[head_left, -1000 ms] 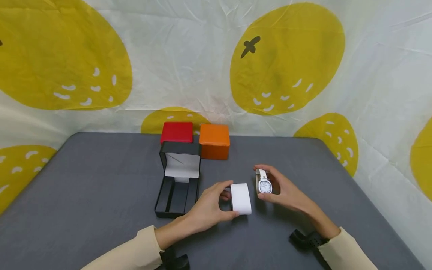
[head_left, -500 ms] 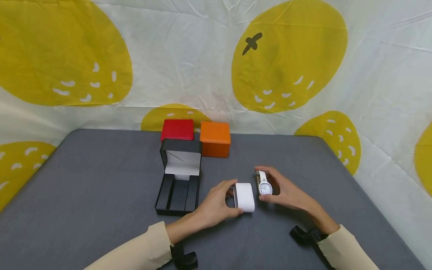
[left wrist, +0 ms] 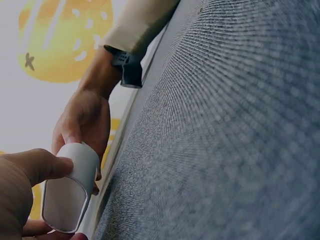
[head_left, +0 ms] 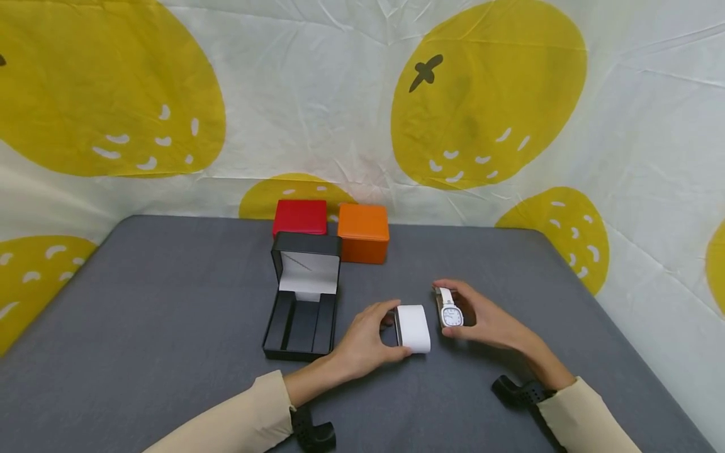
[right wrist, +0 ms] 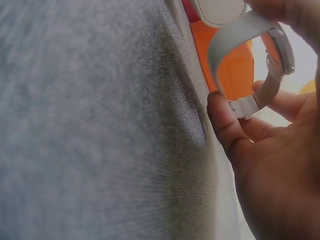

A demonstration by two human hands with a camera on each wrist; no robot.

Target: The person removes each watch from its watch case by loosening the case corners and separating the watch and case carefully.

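Observation:
Between thumb and fingers my left hand (head_left: 365, 340) grips a white watch cushion (head_left: 413, 329) by its left end. In the left wrist view the cushion (left wrist: 82, 162) shows a rounded white side and a flat end, with the thumb on its edge. Just to the right, my right hand (head_left: 487, 318) holds a white-strapped wristwatch (head_left: 452, 316), dial facing up toward the head camera. The right wrist view shows the watch strap (right wrist: 232, 42) closed into a loop with nothing inside it, pinched by thumb and fingers. A small gap separates watch and cushion.
A black watch box (head_left: 300, 327) stands with its lid raised, left of the left hand, its inner slot bare. Behind it sit a shut red box (head_left: 300, 217) and a shut orange box (head_left: 364, 234). A fruit-print curtain (head_left: 306, 94) hangs behind the grey table (head_left: 170, 302).
My left hand has carried the cushion a little to the right, tilting it slightly. The right hand with the watch has shifted slightly right too.

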